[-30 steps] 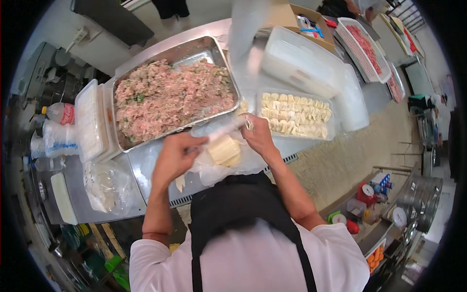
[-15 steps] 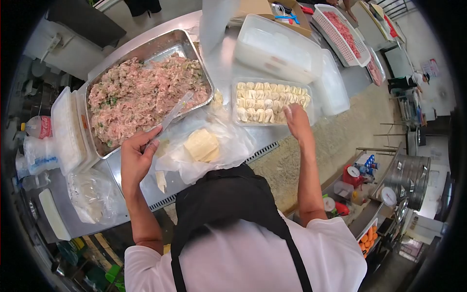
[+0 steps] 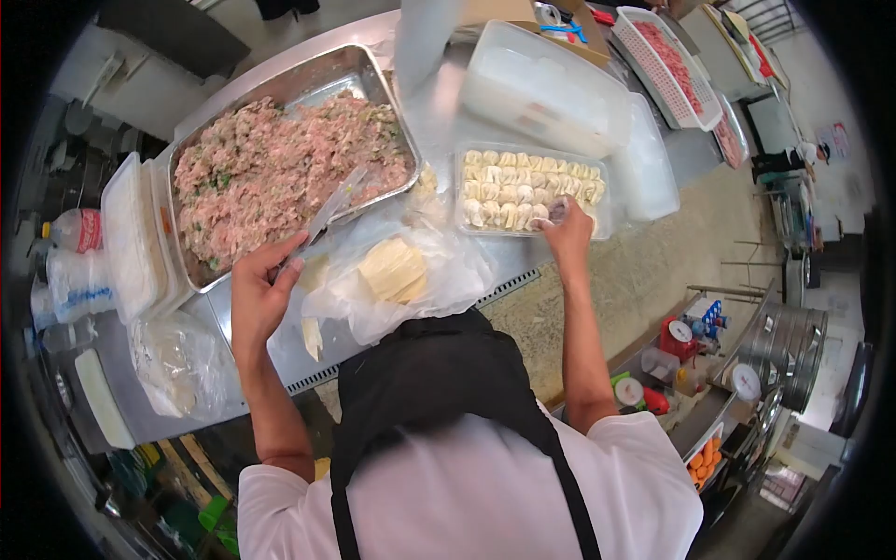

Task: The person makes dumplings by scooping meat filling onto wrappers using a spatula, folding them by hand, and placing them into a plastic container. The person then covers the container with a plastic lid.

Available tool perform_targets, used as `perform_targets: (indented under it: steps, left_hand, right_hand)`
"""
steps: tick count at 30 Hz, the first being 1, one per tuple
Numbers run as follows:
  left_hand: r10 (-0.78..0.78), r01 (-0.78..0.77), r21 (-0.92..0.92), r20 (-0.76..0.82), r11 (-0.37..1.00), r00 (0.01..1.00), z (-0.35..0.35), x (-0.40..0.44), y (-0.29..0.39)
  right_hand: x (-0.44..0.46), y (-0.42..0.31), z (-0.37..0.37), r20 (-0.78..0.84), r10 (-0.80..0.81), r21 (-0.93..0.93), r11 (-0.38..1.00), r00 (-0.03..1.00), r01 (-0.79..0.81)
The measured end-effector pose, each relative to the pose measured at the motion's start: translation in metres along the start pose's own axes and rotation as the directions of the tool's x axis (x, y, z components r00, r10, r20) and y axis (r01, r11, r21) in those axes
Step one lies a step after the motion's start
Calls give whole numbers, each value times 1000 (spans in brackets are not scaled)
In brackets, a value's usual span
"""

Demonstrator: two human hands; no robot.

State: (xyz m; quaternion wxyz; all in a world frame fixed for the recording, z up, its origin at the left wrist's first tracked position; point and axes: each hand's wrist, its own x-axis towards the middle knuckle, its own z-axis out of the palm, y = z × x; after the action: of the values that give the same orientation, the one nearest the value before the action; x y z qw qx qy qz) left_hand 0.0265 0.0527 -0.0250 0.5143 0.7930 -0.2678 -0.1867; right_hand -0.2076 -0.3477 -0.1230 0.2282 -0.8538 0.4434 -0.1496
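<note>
The left hand (image 3: 264, 287), left of the frame's centre, has its fingers closed around the handle end of a spatula (image 3: 338, 198), whose blade points up and right over the near right part of the pan (image 3: 373, 86). That pan, in the upper left, is heaped with minced meat (image 3: 280, 168) flecked with green; bare metal shows at its far end. The right hand (image 3: 569, 231), right of centre, reaches over the lower right of a clear box (image 3: 459, 187) holding rows of pale dumplings (image 3: 504, 191). Its fingertips are drawn together among the end pieces of the lowest row; whether they grip a dumpling or only touch one, I cannot tell. Between the hands, near the middle of the frame, a stack of wrappers (image 3: 394, 271) lies on crumpled plastic (image 3: 457, 285), just above the black apron (image 3: 425, 373). A strip of dough (image 3: 313, 339) lies beside the plastic, below and left of the stack. Above the box sits a larger translucent tub (image 3: 546, 89), with a lid (image 3: 651, 168) to its right. A white basket (image 3: 695, 114) of pink meat stands in the upper right.
</note>
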Motion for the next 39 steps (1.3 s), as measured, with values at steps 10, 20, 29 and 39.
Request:
perform_targets:
  steps: [10, 20, 29, 39]
  left_hand:
    - [-22, 22, 70, -4, 997, 1000, 12, -6, -18]
    - [138, -33, 591, -133, 806, 981, -18, 16, 6]
    - [292, -225, 783, 58, 580, 955, 49, 107, -31]
    - [206, -214, 739, 103, 639, 973, 38, 108, -38]
  right_hand:
    - [-81, -132, 56, 192, -765, 545, 604, 615, 581]
    - [-102, -153, 104, 378, -803, 374, 588, 461, 717]
    - [-108, -147, 107, 384, -799, 345, 588, 462, 731]
    - [-70, -134, 72, 558, -533, 695, 719, 636, -7]
